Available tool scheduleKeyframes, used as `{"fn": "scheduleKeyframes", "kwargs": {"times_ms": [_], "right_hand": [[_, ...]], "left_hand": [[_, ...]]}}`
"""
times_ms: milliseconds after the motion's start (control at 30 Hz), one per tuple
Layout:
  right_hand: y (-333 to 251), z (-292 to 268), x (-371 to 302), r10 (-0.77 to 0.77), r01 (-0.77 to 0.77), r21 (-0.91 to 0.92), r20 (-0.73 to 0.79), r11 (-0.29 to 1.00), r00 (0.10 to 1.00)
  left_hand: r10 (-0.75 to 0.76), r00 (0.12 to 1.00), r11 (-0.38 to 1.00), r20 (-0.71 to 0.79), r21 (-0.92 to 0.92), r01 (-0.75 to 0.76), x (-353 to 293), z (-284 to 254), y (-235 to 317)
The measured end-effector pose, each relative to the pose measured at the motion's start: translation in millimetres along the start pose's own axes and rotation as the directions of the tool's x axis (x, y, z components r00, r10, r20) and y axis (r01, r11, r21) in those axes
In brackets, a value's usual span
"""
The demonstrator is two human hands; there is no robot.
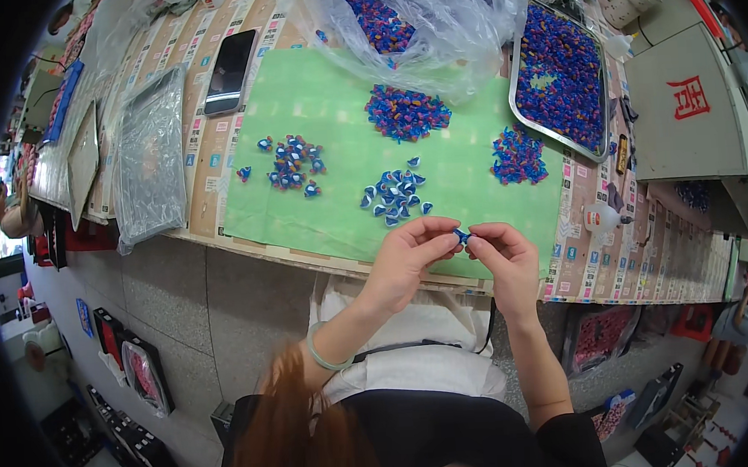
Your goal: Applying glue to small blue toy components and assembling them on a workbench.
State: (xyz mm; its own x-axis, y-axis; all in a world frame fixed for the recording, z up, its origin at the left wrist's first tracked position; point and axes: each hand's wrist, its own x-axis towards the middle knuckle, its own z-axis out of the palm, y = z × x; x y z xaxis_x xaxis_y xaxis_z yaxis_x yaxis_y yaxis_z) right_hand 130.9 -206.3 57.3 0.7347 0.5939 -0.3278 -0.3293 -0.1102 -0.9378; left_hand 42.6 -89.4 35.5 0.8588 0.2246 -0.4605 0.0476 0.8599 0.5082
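From my remote station I count two bare hands, one small piece between them, four separate groups of pieces, one loaded tray, one plastic bag and one phone; the pieces within each group overlap and cannot be counted exactly. The left hand (pixel 403 262) pinches the small piece (pixel 462 237) between thumb and fingertips from one side; the right hand (pixel 510 264) pinches it likewise from the other. I locate the small piece just above the near edge of the green sheet (pixel 330 82). It is dark blue with a whitish portion; the fingertips cover the remainder. Nearest to it is the blue-and-white group (pixel 395 194), its pieces curved and glossy. The left group (pixel 294 160) is mixed blue, orange and red, with a few pieces lying apart from the cluster. The far group (pixel 407 112) and the right group (pixel 519 156) are heaped blue and red. The tray (pixel 513 96) has a metallic rim and overlaps the sheet's right side. The translucent plastic bag (pixel 465 44) lies at the far edge, with more pieces at it. The phone (pixel 229 68) rests dark-screened on the patterned table cover (pixel 203 167), left of the sheet. A grey box (pixel 685 142) stands at the right. Below the table I observe a grey floor (pixel 245 297).
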Motion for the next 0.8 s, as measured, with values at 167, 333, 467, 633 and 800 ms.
{"fn": "scheduleKeyframes", "kwargs": {"times_ms": [167,333,467,633,800], "right_hand": [[-0.4,3.4,-3.2,-0.046,0.045,-0.026,-0.039,0.999,0.998],[0.3,2.7,-0.8,0.044,-0.044,0.127,0.004,0.991,0.999],[7.7,5.5,-1.1,-0.263,0.256,-0.161,-0.028,0.953,0.964],[0.3,4.8,1.2,0.049,-0.052,0.149,0.025,0.987,0.998],[3.3,5.0,1.0,-0.052,0.052,0.033,0.013,0.998,0.999]], "left_hand": [[0.146,0.989,0.965,-0.006,0.223,-0.141,-0.8,3.3,2.5],[0.124,0.992,0.976,-0.019,0.184,-0.118,-0.4,3.2,5.1],[0.143,0.99,0.962,-0.015,0.237,-0.135,0.6,1.9,6.7],[0.127,0.992,0.942,0.018,0.309,-0.127,-1.4,2.5,13.1],[0.123,0.992,0.941,0.015,0.316,-0.121,-4.1,8.0,13.3]]}}
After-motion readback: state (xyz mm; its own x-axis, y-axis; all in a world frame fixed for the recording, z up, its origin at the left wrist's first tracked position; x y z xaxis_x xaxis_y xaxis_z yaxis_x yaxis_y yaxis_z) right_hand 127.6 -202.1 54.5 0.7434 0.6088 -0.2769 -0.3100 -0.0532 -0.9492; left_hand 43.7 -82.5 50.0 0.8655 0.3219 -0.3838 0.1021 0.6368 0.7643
